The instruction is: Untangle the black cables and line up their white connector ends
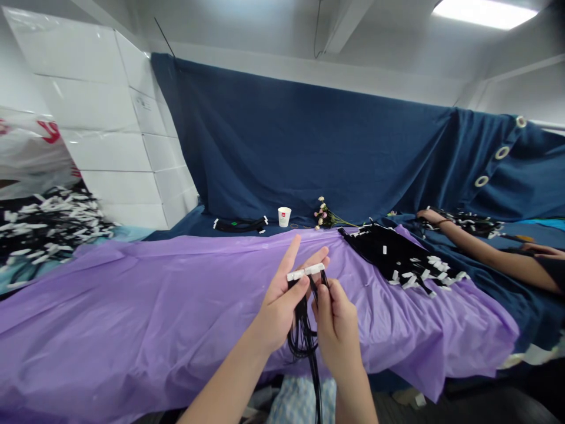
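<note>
Black cables (302, 330) with white connectors (305, 272) at their ends are held in front of me, over the near edge of the purple cloth. My left hand (282, 300) pinches the connector end between thumb and fingers, its index finger pointing up. Beside it, my right hand (338, 324) grips the black wires just below the right connector. The wires loop under my hands, and some hang down toward my lap. Part of the bundle is hidden behind my fingers.
Purple cloth (154, 306) covers the table. At right lies a pile of black cables (388, 253); a co-worker's arm (477, 247) reaches over more cables. A paper cup (284, 217), flowers (326, 217) and a cable bundle (241, 225) stand behind. White boxes (106, 112) rise left.
</note>
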Demonstrator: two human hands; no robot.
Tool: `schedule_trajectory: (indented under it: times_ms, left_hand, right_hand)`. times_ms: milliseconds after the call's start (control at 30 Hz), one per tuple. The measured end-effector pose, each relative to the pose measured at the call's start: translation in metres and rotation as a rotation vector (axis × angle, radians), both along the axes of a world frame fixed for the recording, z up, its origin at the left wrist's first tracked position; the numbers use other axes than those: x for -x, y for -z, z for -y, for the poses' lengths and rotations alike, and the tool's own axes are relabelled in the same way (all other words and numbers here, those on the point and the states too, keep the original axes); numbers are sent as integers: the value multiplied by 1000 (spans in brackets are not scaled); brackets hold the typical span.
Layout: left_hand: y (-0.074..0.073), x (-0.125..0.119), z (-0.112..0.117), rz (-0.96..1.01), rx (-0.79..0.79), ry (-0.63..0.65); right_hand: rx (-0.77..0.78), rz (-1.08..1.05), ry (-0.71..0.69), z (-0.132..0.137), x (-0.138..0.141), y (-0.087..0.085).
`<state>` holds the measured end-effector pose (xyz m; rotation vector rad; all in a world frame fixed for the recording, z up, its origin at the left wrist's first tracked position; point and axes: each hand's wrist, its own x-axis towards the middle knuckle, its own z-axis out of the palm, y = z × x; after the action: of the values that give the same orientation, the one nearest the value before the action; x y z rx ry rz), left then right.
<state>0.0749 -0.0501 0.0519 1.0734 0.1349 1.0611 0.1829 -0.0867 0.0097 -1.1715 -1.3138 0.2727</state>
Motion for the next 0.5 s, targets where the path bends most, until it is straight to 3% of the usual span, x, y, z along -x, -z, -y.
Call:
schedule_trajectory:
  times_ms: [300, 500]
  left_hand:
    - [4, -5, -1, -22, -94, -162]
    - [3, -5, 1, -16, -86, -201]
  right_hand:
    - [-84, 122, 221, 3, 13, 1]
    - [-77, 61, 101, 4, 11, -4]
